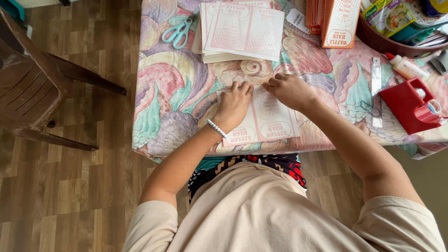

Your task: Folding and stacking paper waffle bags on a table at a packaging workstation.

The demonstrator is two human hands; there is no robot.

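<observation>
- The pink printed sheet (266,122) lies flat at the near edge of the table (177,93), just in front of the person's body.
- The left hand (234,103) rests on the sheet's left half, fingers curled and pressing down along its top edge, gripping nothing; a white bead bracelet (216,128) sits at its wrist.
- The right hand (289,89) presses on the sheet's upper right part, fingers bent under, knuckles up; whether it pinches the paper I cannot tell.
- The two hands' fingertips are near each other at the sheet's top middle.
- Beyond the hands lies a stack of like sheets (242,30), with teal scissors (178,31) just beside its left.
- To the right stand a red tape dispenser (410,105), a glue bottle (407,67) and a metal ruler (376,91).
- A brown plastic chair (32,84) stands on the wooden floor, well apart to the left.
</observation>
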